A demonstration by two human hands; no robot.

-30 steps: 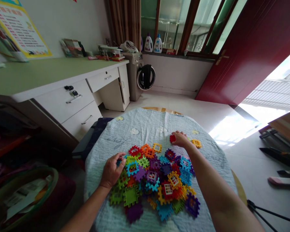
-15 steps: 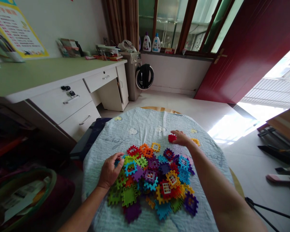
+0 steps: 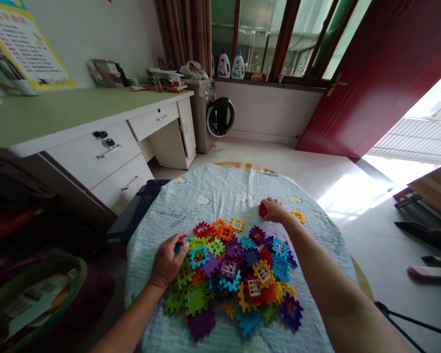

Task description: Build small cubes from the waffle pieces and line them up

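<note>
A heap of colourful interlocking plastic waffle blocks (image 3: 235,274) lies on a pale blue quilted cloth (image 3: 220,196) covering a round table. My left hand (image 3: 166,260) rests at the heap's left edge, pinching a small blue block (image 3: 178,248) between thumb and fingers. Beyond the heap, my right hand (image 3: 275,210) closes over a red block (image 3: 262,210), which is partly hidden by my fingers. A yellow-orange block (image 3: 298,216) lies just to the right of that hand.
A green-topped white desk (image 3: 77,110) with drawers runs along the left. A basket (image 3: 40,299) sits low on the left. Ahead stand a washing machine (image 3: 202,115) and a window ledge with bottles. A dark red door (image 3: 353,83) stands open at right, with black stand legs (image 3: 397,318) below.
My right hand has closed over the red block, which was showing clear of my fingers earlier. My left hand stays on the blue block, and the heap looks unchanged.
</note>
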